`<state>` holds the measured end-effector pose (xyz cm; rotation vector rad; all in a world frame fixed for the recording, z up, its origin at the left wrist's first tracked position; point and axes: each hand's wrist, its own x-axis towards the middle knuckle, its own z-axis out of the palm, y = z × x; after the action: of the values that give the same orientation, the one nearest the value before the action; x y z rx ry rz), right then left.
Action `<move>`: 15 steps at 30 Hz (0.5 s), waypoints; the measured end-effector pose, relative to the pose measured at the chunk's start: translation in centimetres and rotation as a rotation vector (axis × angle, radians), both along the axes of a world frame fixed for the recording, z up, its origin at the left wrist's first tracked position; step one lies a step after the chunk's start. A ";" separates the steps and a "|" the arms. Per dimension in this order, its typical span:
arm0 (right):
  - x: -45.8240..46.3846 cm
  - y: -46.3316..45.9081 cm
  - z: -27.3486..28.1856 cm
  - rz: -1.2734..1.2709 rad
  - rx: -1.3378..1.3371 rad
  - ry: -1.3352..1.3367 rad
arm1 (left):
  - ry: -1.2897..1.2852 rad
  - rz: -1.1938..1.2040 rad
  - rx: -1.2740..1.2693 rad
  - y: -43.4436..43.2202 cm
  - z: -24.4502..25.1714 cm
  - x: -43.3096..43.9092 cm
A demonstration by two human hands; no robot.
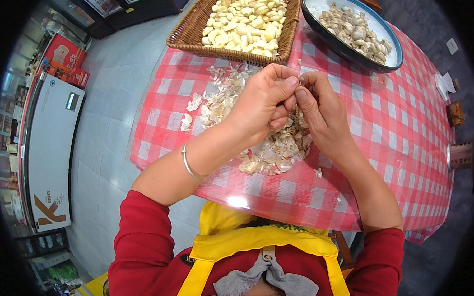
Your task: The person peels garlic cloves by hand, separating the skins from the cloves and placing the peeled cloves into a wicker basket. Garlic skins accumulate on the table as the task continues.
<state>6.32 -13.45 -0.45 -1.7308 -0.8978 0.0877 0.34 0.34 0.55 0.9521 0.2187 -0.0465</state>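
Observation:
My left hand point(269, 98) and my right hand point(322, 108) meet fingertip to fingertip above the table. Pinched between them is a small brownish garlic clove point(300, 82), almost wholly covered by the fingers. Beneath both hands lies a loose heap of papery garlic skins point(274, 153), which spreads out to the left. Beyond my left hand stands a brown wicker basket point(186, 36) of peeled garlic cloves point(244, 23). A blue-rimmed bowl point(316, 2) behind my right hand holds unpeeled garlic point(357, 32).
A red-and-white checked cloth under clear plastic covers the table point(387, 154). Tissues point(445, 86), a small wooden box point(456, 114) and a can point(459, 155) sit at the right edge. Left of the tiled floor point(103, 122) stands a white chest freezer point(50, 148).

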 end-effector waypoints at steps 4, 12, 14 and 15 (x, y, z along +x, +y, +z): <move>0.1 -0.3 0.6 0.014 -0.029 -0.070 | 0.003 -0.027 0.002 0.1 0.0 0.0; 0.0 -0.4 0.1 -0.147 -0.027 -0.144 | -0.314 0.108 0.650 -1.2 -1.9 0.1; 0.0 -0.6 -0.2 -0.114 -0.033 -0.040 | -0.321 0.107 0.727 -1.2 -1.9 0.2; 0.0 -0.6 -0.3 -0.093 -0.035 0.011 | -0.336 0.117 0.764 -1.1 -1.8 0.2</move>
<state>6.33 -14.00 -0.78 -1.8000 -0.8100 0.0514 0.52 -0.72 -1.23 1.6831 -0.0308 0.3250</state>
